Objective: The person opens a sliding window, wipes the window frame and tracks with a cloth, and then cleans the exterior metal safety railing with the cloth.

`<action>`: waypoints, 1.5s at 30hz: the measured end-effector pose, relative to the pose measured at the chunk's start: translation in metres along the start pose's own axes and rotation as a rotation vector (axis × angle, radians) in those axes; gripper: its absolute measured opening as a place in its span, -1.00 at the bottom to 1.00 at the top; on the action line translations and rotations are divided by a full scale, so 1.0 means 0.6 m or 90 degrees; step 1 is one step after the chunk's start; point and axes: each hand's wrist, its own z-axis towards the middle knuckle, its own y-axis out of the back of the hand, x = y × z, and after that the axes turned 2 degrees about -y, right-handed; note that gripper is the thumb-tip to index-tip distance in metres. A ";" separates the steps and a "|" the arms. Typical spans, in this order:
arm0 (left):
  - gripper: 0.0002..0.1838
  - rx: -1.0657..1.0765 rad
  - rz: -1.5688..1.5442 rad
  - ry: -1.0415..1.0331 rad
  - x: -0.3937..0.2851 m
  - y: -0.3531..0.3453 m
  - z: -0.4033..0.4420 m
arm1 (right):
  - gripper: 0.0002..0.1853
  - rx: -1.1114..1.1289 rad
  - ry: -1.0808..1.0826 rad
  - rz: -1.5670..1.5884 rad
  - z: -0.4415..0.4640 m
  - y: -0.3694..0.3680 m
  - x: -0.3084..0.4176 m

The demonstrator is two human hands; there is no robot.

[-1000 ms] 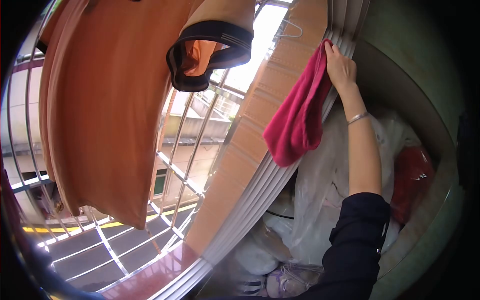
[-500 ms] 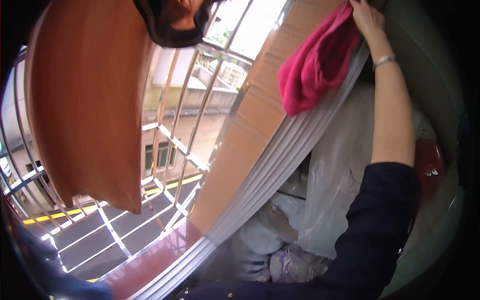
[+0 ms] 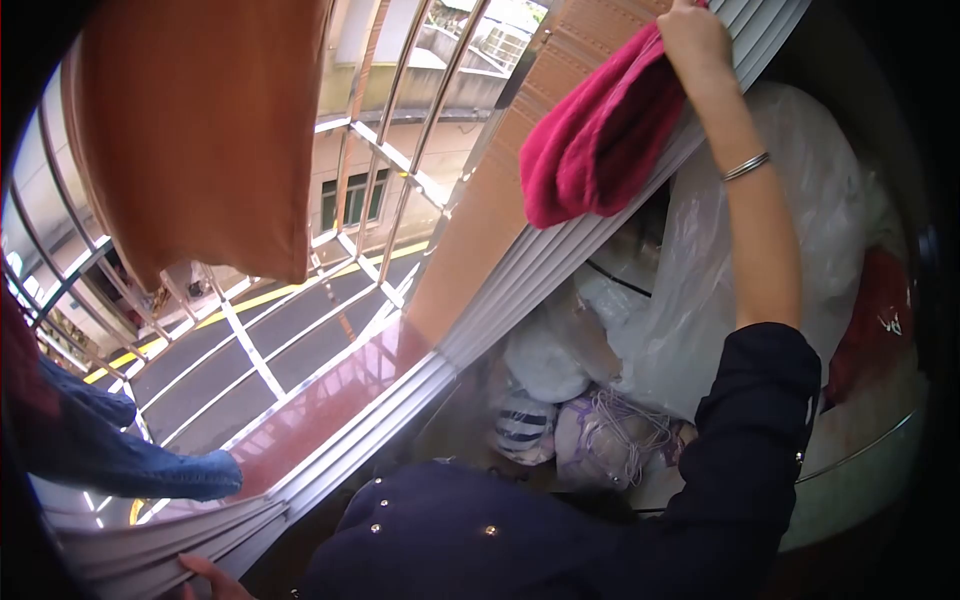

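A crimson-pink cloth (image 3: 600, 150) hangs folded from my right hand (image 3: 697, 45), whose fingers are closed on its upper corner. That hand is at the top of the view, beside the ridged white window frame (image 3: 560, 270), with a silver bangle on the wrist. The cloth drapes over the frame and the tan tiled wall edge. At the lower left, part of my left hand (image 3: 212, 580) shows, a finger stretched out against the lower end of the white frame. The rest of this hand is cut off by the view's edge.
Beyond the frame, a brown garment (image 3: 200, 140) and blue jeans (image 3: 130, 440) hang near metal window bars (image 3: 250, 350), with a street below. Inside are a large clear plastic bag (image 3: 770, 220), wrapped bundles (image 3: 610, 440) and a red bag (image 3: 870, 320).
The view has shifted, and the cloth and my right hand now appear farther left. My left hand has come into view at the lower left. The jeans now show more clearly.
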 end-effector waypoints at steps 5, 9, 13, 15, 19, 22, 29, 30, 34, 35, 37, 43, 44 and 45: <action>-0.70 0.050 -0.121 0.028 0.013 0.009 0.003 | -0.75 -0.121 -0.009 0.204 -0.148 0.009 0.145; -0.69 0.014 -0.088 -0.014 0.010 0.019 0.030 | -0.73 0.047 0.029 0.224 -0.301 0.020 0.313; -0.69 0.016 -0.074 -0.038 0.011 0.023 0.040 | -0.71 0.220 0.383 0.168 -0.415 0.089 0.418; -0.69 0.018 -0.081 -0.045 0.010 0.024 0.042 | -0.72 0.270 0.423 0.178 -0.452 0.116 0.459; -0.70 0.012 -0.096 -0.047 0.007 0.021 0.042 | -0.74 0.339 0.511 0.276 -0.513 0.140 0.533; -0.70 0.012 -0.088 -0.053 0.001 0.021 0.042 | -0.78 0.413 0.551 0.407 -0.567 0.144 0.588; -0.69 -0.023 -0.097 -0.052 -0.006 0.006 0.035 | -0.81 0.673 0.600 0.956 -0.796 0.099 0.726; -0.68 -0.026 -0.098 -0.038 -0.007 0.002 0.031 | -0.76 0.706 0.659 1.013 -0.807 0.103 0.735; -0.69 -0.034 -0.079 -0.052 -0.003 -0.004 0.027 | -0.46 0.750 0.279 0.947 -0.795 0.148 0.723; -0.69 -0.036 -0.090 -0.049 -0.006 -0.006 0.029 | -0.41 0.721 0.242 0.991 -0.800 0.150 0.744; -0.69 -0.037 -0.113 -0.044 -0.011 -0.010 0.031 | -0.31 0.664 0.165 1.074 -0.816 0.161 0.791; -0.70 0.008 -0.015 -0.134 0.003 -0.002 0.032 | -0.61 0.676 0.294 0.926 -0.909 0.291 0.868; -0.72 0.021 -0.002 -0.148 0.007 -0.002 0.032 | -0.69 0.665 0.288 1.022 -0.921 0.313 0.868; -0.71 0.022 -0.003 -0.149 0.007 -0.003 0.033 | -0.77 0.649 0.283 1.116 -0.929 0.330 0.861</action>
